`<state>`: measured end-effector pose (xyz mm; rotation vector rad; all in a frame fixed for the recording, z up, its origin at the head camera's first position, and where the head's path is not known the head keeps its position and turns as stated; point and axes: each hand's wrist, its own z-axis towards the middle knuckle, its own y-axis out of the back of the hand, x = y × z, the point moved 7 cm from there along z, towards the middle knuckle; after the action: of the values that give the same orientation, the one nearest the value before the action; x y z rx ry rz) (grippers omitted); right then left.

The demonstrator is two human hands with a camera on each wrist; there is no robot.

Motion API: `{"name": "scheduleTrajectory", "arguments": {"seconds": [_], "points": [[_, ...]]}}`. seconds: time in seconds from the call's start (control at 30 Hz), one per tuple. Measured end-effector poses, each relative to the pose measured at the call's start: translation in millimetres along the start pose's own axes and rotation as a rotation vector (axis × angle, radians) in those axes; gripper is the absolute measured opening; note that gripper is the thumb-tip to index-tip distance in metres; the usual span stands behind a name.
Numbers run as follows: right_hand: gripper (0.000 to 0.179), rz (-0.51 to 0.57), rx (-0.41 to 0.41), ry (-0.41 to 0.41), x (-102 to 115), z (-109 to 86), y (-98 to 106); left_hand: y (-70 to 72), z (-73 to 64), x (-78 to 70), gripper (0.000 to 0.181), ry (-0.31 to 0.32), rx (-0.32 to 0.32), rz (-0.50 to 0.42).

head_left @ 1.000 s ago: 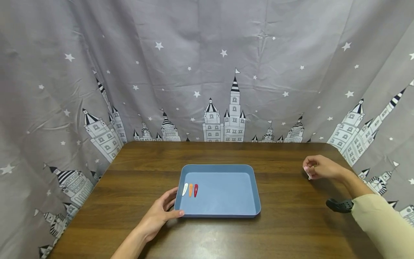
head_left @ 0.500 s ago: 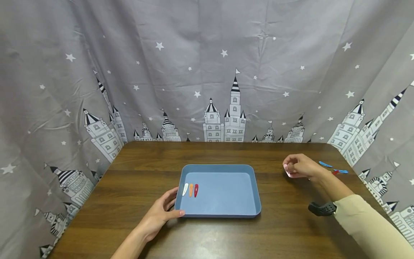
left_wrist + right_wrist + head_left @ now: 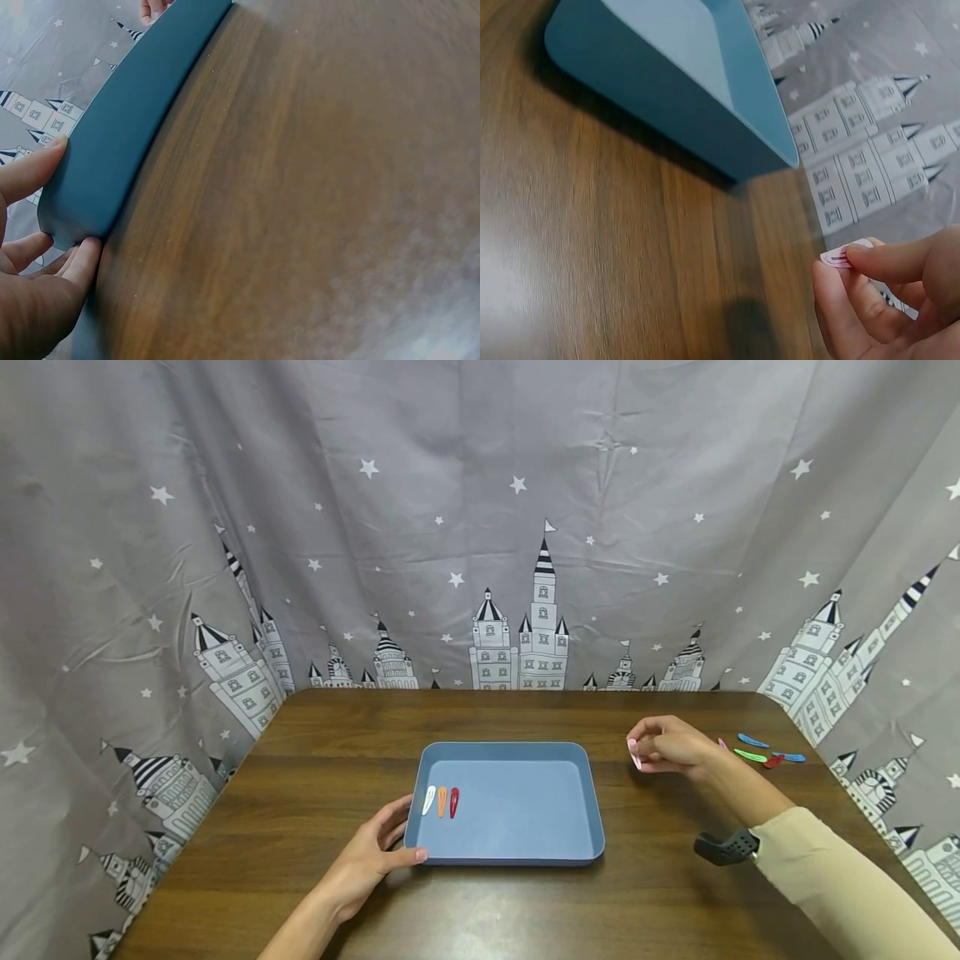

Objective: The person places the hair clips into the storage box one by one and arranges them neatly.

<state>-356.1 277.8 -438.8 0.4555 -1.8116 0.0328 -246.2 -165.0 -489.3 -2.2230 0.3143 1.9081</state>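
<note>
A blue tray lies on the wooden table, with a white hair clip, an orange hair clip and a red hair clip side by side at its left end. My left hand grips the tray's near left corner, thumb at the front rim and fingers along the left side. Right of the tray, above the table, my right hand pinches a pale pink hair clip between thumb and fingertips.
Toward the table's right end lie several loose clips, among them a green clip, a blue clip and a red clip. A grey curtain printed with castles hangs behind the table.
My right hand has moved left toward the tray with the pale pink hair clip, uncovering the loose clips at the right. My left hand and the tray have stayed in place.
</note>
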Motion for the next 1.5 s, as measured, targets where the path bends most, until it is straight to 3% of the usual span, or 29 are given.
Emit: {"name": "scheduleTrajectory", "arguments": {"seconds": [0.47,1.5], "points": [[0.006,0.083,0.058,0.023,18.1,11.2,-37.6,0.6,1.6,1.7,0.088,0.001,-0.018,-0.011],[0.007,0.069,0.132,-0.018,38.9,42.2,-106.8,0.5,1.0,1.6,0.087,-0.005,-0.017,-0.007]]}}
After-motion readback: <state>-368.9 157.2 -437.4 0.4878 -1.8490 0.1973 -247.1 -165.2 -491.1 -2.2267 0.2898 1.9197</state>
